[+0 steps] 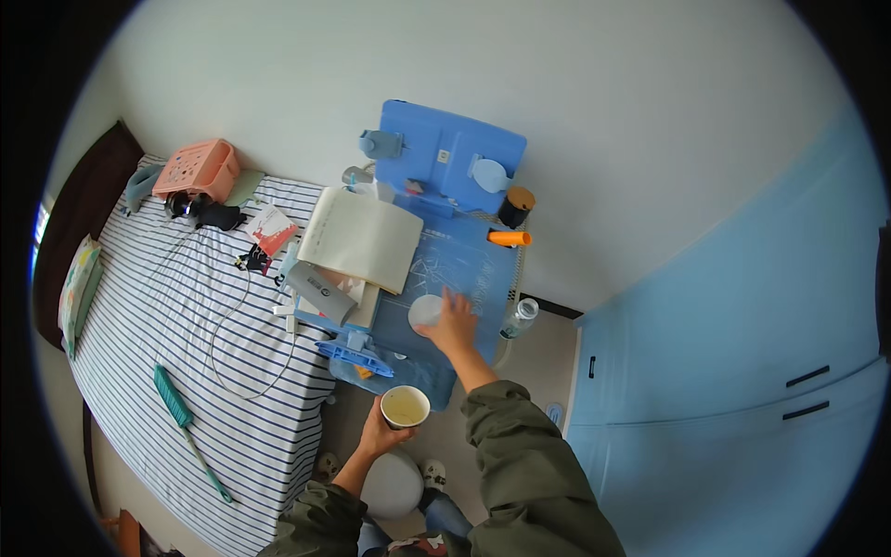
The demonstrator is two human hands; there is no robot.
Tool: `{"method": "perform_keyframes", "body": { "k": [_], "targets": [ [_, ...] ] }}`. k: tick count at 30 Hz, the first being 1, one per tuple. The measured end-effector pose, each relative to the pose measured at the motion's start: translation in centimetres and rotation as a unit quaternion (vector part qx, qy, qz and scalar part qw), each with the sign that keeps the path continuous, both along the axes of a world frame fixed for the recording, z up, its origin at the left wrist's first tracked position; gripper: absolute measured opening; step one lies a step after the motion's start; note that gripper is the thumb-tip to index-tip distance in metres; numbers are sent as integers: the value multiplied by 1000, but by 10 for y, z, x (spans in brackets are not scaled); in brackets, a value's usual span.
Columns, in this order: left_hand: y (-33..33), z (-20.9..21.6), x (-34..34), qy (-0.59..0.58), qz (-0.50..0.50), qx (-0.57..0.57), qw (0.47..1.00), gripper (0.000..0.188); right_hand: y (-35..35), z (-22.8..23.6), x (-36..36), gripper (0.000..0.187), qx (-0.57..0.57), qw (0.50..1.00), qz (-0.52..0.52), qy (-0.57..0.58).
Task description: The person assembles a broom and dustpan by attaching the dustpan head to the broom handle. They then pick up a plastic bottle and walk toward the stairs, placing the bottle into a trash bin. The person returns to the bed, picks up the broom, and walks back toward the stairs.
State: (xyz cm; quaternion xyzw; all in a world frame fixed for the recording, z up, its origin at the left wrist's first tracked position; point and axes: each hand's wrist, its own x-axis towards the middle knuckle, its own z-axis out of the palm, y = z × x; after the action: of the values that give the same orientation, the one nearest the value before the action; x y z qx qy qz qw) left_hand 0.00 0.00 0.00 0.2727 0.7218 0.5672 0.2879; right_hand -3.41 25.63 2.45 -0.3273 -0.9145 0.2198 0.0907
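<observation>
My left hand (376, 434) is closed round a paper cup (406, 407), which is upright and tilted slightly so that its pale yellowish inside shows. Over the blue desk top, my right hand (453, 325) has its thumb and fingers about the edge of a round, whitish, lid-like piece (425, 316). Whether that piece rests on the desk or is lifted is hard to tell. An open notebook (362, 237) with blank pages lies left of it, with a grey box (320, 292) below.
The blue desk (464, 251) has a raised back panel (452, 148). At its right stand a dark jar (516, 206), an orange cylindrical thing (509, 239) and a clear bottle (520, 317). A striped bed (213, 325) is left, blue cabinets (724, 343) right, a white stool (393, 485) below.
</observation>
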Motion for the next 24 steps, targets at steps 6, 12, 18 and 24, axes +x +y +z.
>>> {"method": "perform_keyframes", "body": {
  "k": [6,12,18,24],
  "targets": [
    [13,5,11,-1,1,-11,1000,74,-6,8,7,102,130,990,22,-48],
    [14,10,10,-8,-3,-22,1000,72,-5,3,8,94,59,998,10,13],
    [23,6,6,-20,-7,-6,1000,70,6,-26,17,79,-60,985,-49,153],
    [34,-5,3,-9,-2,-8,1000,71,16,-61,6,53,-71,947,-157,270]
  ]
}}
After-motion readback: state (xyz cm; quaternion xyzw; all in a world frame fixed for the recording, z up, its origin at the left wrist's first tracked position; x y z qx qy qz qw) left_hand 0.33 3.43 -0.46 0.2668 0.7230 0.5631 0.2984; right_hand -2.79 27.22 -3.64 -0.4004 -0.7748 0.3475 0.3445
